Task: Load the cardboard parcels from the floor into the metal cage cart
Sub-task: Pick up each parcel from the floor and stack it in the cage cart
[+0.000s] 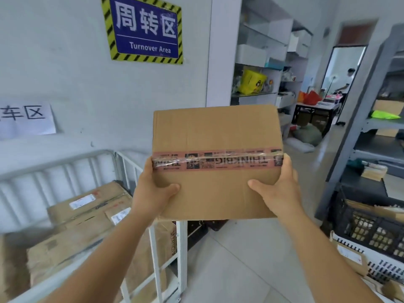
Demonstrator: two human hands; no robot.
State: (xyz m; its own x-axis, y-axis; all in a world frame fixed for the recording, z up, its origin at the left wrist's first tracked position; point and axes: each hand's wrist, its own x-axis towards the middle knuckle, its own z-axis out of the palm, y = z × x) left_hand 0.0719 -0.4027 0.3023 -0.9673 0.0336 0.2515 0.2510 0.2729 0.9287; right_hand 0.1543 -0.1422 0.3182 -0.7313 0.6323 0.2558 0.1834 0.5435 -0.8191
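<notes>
I hold a brown cardboard parcel (215, 132) up at chest height, its top crossed by a band of printed pink tape. My left hand (153, 191) grips its left edge, thumb on top. My right hand (277, 189) grips the right edge the same way. The white metal cage cart (153, 241) stands low at the left, against the wall. Inside it lie several brown parcels with white labels (87, 206). The held parcel hovers to the right of the cart's near right corner, above the floor.
A black plastic crate (369, 217) with cardboard and a patterned bag (376, 263) sit on the floor at the right. Grey shelving (371, 125) rises behind them. A tiled aisle runs ahead past white shelves toward a person (347, 84) at a table.
</notes>
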